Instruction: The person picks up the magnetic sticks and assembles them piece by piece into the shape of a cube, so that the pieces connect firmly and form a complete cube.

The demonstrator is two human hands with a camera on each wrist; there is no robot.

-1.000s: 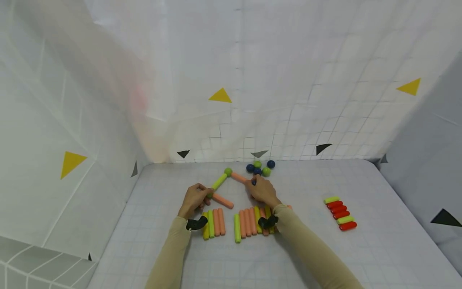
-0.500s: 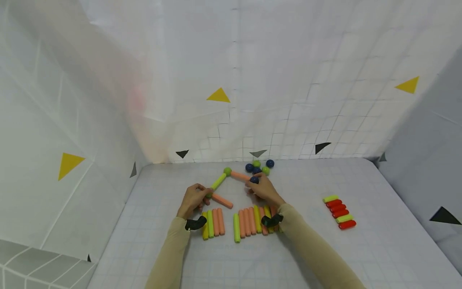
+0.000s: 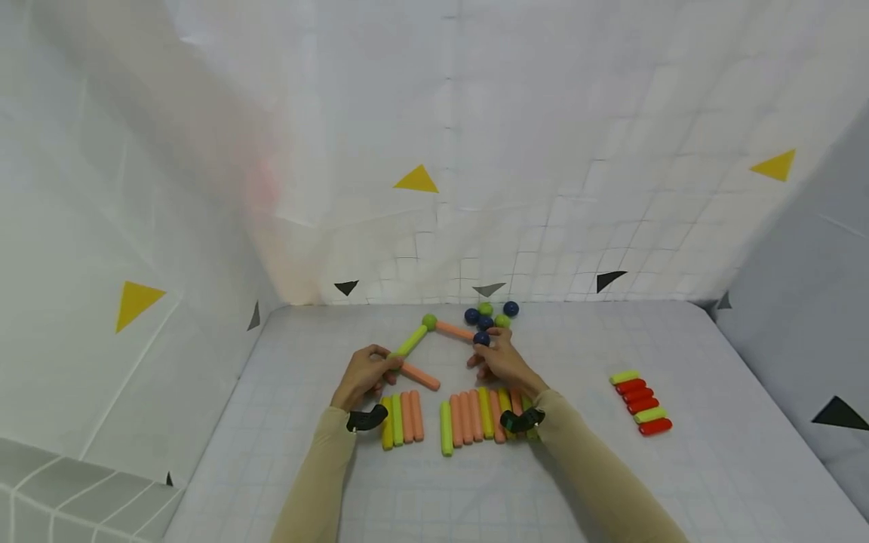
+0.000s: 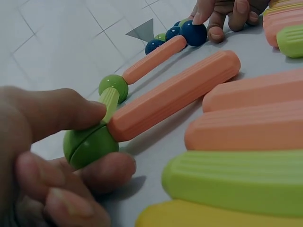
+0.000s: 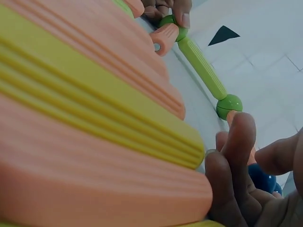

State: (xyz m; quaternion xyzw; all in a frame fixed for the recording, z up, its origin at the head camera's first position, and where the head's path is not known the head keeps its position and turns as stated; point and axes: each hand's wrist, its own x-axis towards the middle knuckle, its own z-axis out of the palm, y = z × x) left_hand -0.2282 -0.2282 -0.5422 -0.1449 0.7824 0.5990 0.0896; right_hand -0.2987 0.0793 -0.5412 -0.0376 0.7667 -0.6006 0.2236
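Note:
Chunky toy building sticks and balls form a bent chain on the table. My left hand (image 3: 366,373) pinches its near green ball (image 4: 90,144), from which a lime stick (image 3: 413,342) runs to a far green ball (image 3: 429,323). A second, orange stick (image 3: 419,376) points right from the pinched ball, its other end free. The far ball meets an orange stick (image 3: 455,330) that ends at a dark blue ball (image 4: 193,33). My right hand (image 3: 502,358) holds this blue ball between thumb and finger, the other fingers curled below. Its grip is partly hidden.
Several loose blue and green balls (image 3: 485,309) lie just behind the right hand. Two rows of sticks, one at the left (image 3: 406,417) and one at the right (image 3: 467,417), lie nearer. Short red and lime pieces (image 3: 640,397) lie far right. A white wall (image 3: 577,226) stands behind.
The right hand has shifted slightly right and turned, uncovering the blue ball at the end of the orange stick. The left hand stays at the near green ball.

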